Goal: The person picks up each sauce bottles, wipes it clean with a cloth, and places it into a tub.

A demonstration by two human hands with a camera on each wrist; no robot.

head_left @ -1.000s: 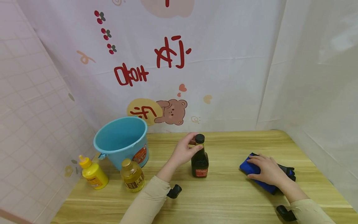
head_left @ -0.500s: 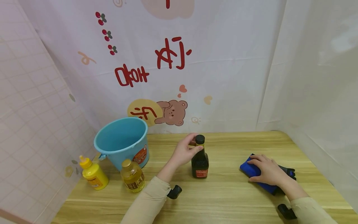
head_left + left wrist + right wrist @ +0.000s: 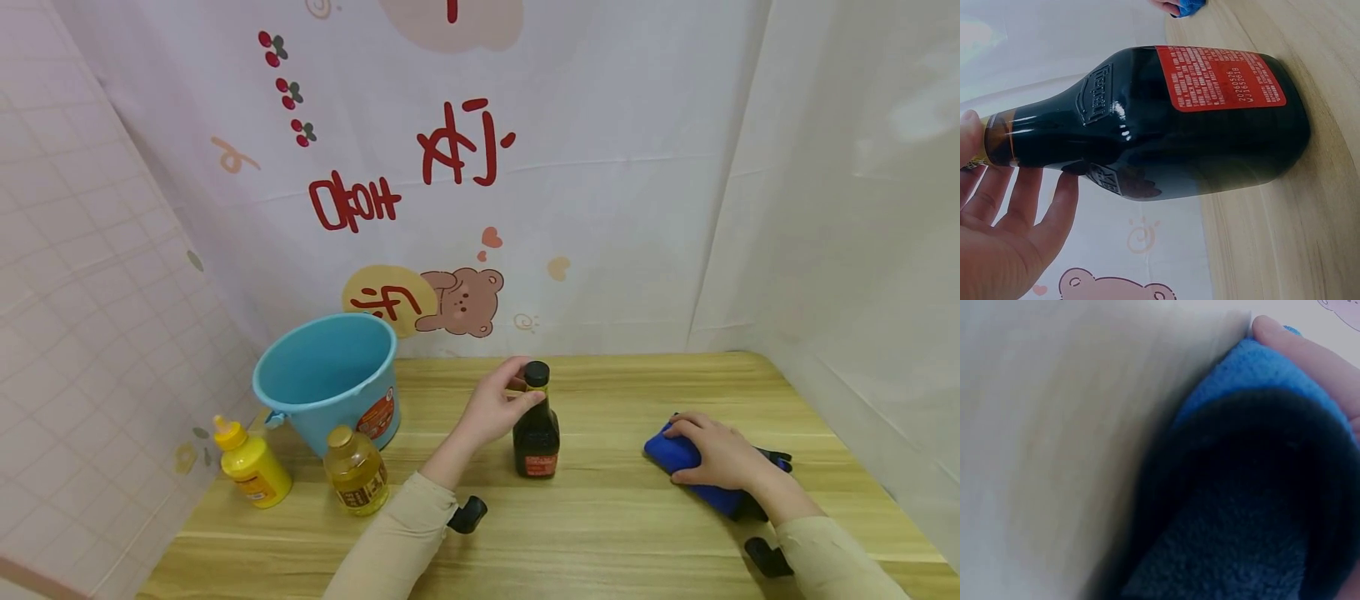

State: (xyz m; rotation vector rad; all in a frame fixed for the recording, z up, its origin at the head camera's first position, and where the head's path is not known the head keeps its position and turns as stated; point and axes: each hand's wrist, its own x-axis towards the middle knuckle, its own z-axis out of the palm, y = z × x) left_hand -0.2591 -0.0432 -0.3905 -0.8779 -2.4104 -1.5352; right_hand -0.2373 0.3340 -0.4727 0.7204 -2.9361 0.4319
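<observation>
Upright on the wooden table stands a dark sauce bottle (image 3: 536, 437) with a black cap and a red label. My left hand (image 3: 489, 410) grips its neck just below the cap, thumb in front and fingers behind. The left wrist view shows the bottle (image 3: 1179, 144) sideways and large, its base on the wood. Farther right, my right hand (image 3: 716, 454) grips a blue-and-black glove (image 3: 670, 452) from above; black finger-like ends stick out past the hand. In the right wrist view the glove (image 3: 1260, 365) shows a dark-edged opening and fuzzy fabric, with the thumb along its blue side.
A light blue bucket (image 3: 337, 417) sits at the back left. In front of it stand a bottle of yellow oil (image 3: 356, 479) and a yellow squeeze bottle (image 3: 258, 475). A white printed curtain (image 3: 622, 208) hangs behind the table (image 3: 600, 533).
My right hand has drawn in slightly around the glove, and its blue front end bulges up more. My left hand stays at the neck of the sauce bottle.
</observation>
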